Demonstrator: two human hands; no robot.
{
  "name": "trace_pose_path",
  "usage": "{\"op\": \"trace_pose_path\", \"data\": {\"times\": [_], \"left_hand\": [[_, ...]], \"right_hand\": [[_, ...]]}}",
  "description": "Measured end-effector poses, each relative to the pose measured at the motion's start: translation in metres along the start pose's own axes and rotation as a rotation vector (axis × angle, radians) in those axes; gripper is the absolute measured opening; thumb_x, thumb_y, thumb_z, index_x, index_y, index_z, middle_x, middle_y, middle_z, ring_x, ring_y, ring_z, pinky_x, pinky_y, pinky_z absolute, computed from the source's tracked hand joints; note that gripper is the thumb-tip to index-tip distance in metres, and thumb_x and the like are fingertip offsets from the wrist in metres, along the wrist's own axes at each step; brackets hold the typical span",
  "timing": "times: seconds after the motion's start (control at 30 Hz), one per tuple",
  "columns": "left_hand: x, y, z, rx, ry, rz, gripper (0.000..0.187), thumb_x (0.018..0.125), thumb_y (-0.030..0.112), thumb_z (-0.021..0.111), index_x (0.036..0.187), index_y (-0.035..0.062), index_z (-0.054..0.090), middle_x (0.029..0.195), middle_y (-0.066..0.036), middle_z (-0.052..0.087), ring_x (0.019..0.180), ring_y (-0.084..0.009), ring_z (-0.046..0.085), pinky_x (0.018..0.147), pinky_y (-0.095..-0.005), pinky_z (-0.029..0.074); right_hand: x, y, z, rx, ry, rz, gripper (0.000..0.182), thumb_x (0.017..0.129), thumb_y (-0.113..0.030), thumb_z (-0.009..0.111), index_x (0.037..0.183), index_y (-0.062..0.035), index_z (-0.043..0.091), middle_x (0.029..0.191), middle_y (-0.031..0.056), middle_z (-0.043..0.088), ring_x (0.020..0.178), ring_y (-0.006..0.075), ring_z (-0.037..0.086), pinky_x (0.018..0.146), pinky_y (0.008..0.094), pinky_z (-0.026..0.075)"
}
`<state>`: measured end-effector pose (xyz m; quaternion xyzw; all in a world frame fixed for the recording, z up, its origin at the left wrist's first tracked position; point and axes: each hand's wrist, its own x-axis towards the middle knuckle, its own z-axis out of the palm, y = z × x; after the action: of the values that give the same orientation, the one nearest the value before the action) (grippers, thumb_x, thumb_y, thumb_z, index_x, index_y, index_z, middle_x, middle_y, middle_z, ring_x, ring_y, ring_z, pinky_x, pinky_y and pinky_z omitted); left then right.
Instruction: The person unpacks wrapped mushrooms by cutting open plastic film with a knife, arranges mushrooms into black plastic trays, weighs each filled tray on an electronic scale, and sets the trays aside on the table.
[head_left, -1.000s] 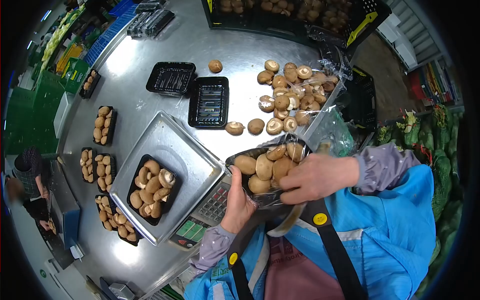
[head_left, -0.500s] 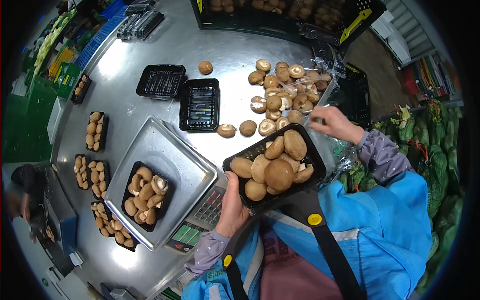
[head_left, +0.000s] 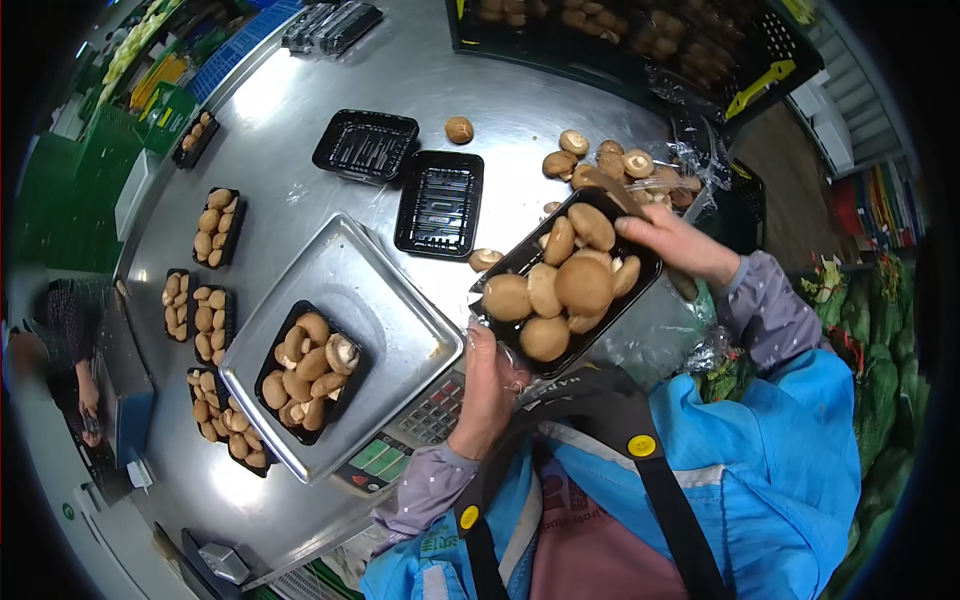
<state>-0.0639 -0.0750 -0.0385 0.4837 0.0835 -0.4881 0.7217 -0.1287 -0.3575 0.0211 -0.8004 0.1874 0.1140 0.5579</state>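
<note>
Between my two hands is a black plastic tray point(head_left: 606, 334) filled with brown mushrooms point(head_left: 583, 285), tilted in front of my apron. My left hand point(head_left: 487, 390) is wrapped around its near left end, thumb up by the corner. Clear film shines at that corner. My right hand point(head_left: 682, 243) grips the far right end, thumb over the rim, its other fingers mostly hidden. Loose mushrooms point(head_left: 637, 163) are piled just beyond the tray, partly covered by it. To the left, another filled tray point(head_left: 308, 375) rests on the scale's metal plate point(head_left: 374, 262).
Two black trays point(head_left: 440, 204) without mushrooms lie past the scale, beside a single mushroom point(head_left: 459, 129). Several filled trays point(head_left: 211, 324) line the table's left side. A dark crate point(head_left: 600, 55) stands at the back. Another person's hand point(head_left: 88, 396) shows at far left.
My right hand has moved from the clear film beside the tray onto the tray's right end. The tray has shifted up and right over the loose pile. The view has swung slightly.
</note>
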Motion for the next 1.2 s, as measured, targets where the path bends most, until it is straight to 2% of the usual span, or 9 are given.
{"op": "trace_pose_path", "data": {"times": [0.07,0.27,0.37,0.47,0.53,0.6,0.73,0.83,1.2], "left_hand": [[0.003,-0.01,0.003,-0.142,-0.033,0.087,0.051,0.09,0.056,0.041,0.125,0.0185,0.037,0.088,0.002,0.044,0.066,-0.0079,0.042,0.05,-0.0191,0.034],[0.035,-0.046,0.005,0.295,-0.149,-0.025,0.048,0.093,0.027,0.046,0.133,0.0106,0.025,0.096,-0.005,0.045,0.072,-0.0114,0.046,0.053,-0.0231,0.041],[0.057,-0.053,0.034,0.438,-0.347,0.052,0.054,0.09,0.024,0.048,0.134,0.0058,0.022,0.107,-0.015,0.047,0.086,-0.0198,0.055,0.07,-0.0321,0.048],[0.077,-0.066,0.072,0.461,-0.761,0.042,0.075,0.085,0.027,0.055,0.14,0.0013,0.01,0.137,-0.023,0.029,0.13,-0.0339,0.028,0.103,-0.0382,0.03],[0.074,-0.067,0.086,0.74,-0.848,0.011,0.082,0.082,0.027,0.059,0.141,0.0001,0.008,0.141,-0.025,0.022,0.132,-0.0353,0.025,0.107,-0.0387,0.025],[0.077,-0.075,0.073,0.863,-0.713,0.098,0.082,0.082,0.026,0.06,0.141,-0.0001,0.009,0.139,-0.026,0.026,0.13,-0.0354,0.029,0.106,-0.0393,0.027],[0.071,-0.059,0.047,0.78,-0.54,0.181,0.068,0.085,0.019,0.058,0.14,0.0045,0.02,0.128,-0.02,0.042,0.112,-0.0269,0.047,0.095,-0.0365,0.039],[0.064,-0.045,0.027,0.574,-0.605,0.004,0.06,0.088,0.015,0.054,0.139,0.0049,0.024,0.126,-0.017,0.044,0.111,-0.0214,0.046,0.094,-0.0324,0.039],[0.021,-0.025,-0.009,0.302,-0.536,-0.008,0.049,0.092,0.015,0.047,0.137,0.0061,0.029,0.123,-0.01,0.043,0.11,-0.0159,0.045,0.098,-0.0283,0.034]], "right_hand": [[0.02,-0.008,-0.012,0.0,-0.016,-0.049,0.041,0.093,-0.031,0.046,0.114,0.0036,0.053,0.101,0.006,0.06,0.092,0.0123,0.052,0.083,0.0264,0.042],[0.103,-0.022,-0.03,-0.114,0.084,0.027,0.052,0.089,-0.045,0.048,0.101,0.0048,0.058,0.088,0.0048,0.058,0.078,0.0115,0.05,0.066,0.0259,0.04],[0.155,-0.028,-0.016,-0.201,0.069,-0.073,0.05,0.088,-0.046,0.047,0.094,0.0024,0.058,0.075,0.0006,0.054,0.065,0.0099,0.047,0.053,0.0242,0.036],[0.211,-0.031,0.002,-0.218,-0.182,-0.067,0.046,0.089,-0.041,0.046,0.092,0.0029,0.06,0.065,0.0029,0.053,0.06,0.014,0.049,0.054,0.0272,0.04],[0.236,-0.022,0.019,-0.27,-0.188,-0.198,0.045,0.088,-0.039,0.049,0.091,0.0044,0.061,0.069,0.0082,0.057,0.063,0.0176,0.052,0.059,0.0314,0.044],[0.247,-0.024,0.031,-0.389,-0.162,-0.147,0.039,0.089,-0.037,0.052,0.088,0.0013,0.06,0.069,0.0036,0.056,0.061,0.0109,0.05,0.052,0.0246,0.04],[0.265,0.003,0.045,-0.68,0.044,-0.403,0.033,0.084,-0.035,0.057,0.097,-0.0045,0.063,0.089,0.017,0.064,0.083,0.0332,0.062,0.072,0.0415,0.048],[0.247,-0.01,0.045,-0.765,0.303,-0.485,0.025,0.082,-0.027,0.06,0.094,-0.0054,0.062,0.087,0.0128,0.063,0.081,0.0309,0.061,0.07,0.0423,0.049],[0.215,-0.026,0.122,-1.046,0.092,-0.868,0.021,0.066,-0.018,0.068,0.079,-0.005,0.059,0.081,0.0067,0.055,0.089,0.0246,0.056,0.067,0.0366,0.05]]}}
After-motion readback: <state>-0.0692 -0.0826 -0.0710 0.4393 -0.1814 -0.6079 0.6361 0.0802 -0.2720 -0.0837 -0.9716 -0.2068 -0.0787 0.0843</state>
